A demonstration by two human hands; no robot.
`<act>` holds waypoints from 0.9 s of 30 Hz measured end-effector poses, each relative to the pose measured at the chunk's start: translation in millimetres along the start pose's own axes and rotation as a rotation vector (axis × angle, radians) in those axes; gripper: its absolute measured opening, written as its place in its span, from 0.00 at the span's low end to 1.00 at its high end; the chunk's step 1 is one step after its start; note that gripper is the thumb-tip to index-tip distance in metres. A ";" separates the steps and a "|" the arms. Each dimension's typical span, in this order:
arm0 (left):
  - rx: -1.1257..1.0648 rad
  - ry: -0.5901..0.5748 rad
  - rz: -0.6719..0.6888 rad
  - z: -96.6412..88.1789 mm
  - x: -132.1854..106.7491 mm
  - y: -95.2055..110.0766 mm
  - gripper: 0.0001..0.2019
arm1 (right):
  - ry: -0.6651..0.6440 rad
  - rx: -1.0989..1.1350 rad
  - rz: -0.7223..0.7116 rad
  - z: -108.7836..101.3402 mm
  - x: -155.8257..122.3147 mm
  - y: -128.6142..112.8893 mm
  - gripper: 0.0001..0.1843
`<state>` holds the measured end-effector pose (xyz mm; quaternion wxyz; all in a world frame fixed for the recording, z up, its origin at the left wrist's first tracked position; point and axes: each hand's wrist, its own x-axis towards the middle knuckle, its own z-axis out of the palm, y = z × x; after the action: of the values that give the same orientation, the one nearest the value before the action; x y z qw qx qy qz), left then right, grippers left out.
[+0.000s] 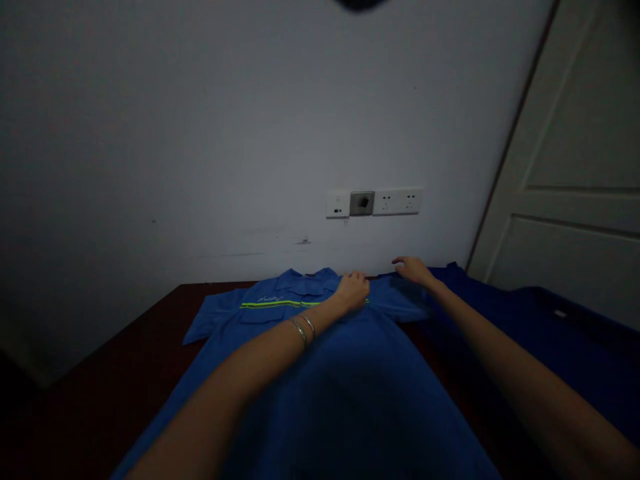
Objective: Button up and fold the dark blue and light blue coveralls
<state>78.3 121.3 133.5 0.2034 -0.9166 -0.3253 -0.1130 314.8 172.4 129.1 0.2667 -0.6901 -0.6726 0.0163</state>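
A blue work shirt (320, 373) with a yellow-green reflective stripe lies flat on a dark red-brown table (115, 373), collar toward the wall. My left hand (353, 291) rests near the collar with its fingers curled down into the fabric; thin bangles circle that wrist. My right hand (413, 269) lies on the shirt's right shoulder at the far edge, fingers stretched out flat on the cloth.
More dark blue cloth (560, 347) is piled on the right side of the table. A white wall with a row of sockets (374, 202) stands just behind the table. A white door (575, 180) is at the right.
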 end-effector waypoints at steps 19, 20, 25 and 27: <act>-0.716 0.208 -0.125 50.0 42.7 86.4 0.16 | -0.142 0.450 0.460 19.5 -27.3 80.5 0.18; -0.774 0.266 -0.170 52.5 43.4 81.0 0.16 | -0.129 0.474 0.478 21.4 -25.2 79.0 0.17; -0.934 0.334 -0.327 58.9 41.2 64.6 0.16 | -0.070 0.634 0.536 25.0 -15.6 69.8 0.15; -0.945 0.295 -0.338 58.3 37.7 64.0 0.18 | -0.056 0.700 0.525 22.6 -12.9 65.9 0.13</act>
<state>152.5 122.9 75.2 -0.2098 -0.8174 -0.3499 -0.4067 365.5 171.2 79.7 0.4530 -0.7050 -0.4353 0.3292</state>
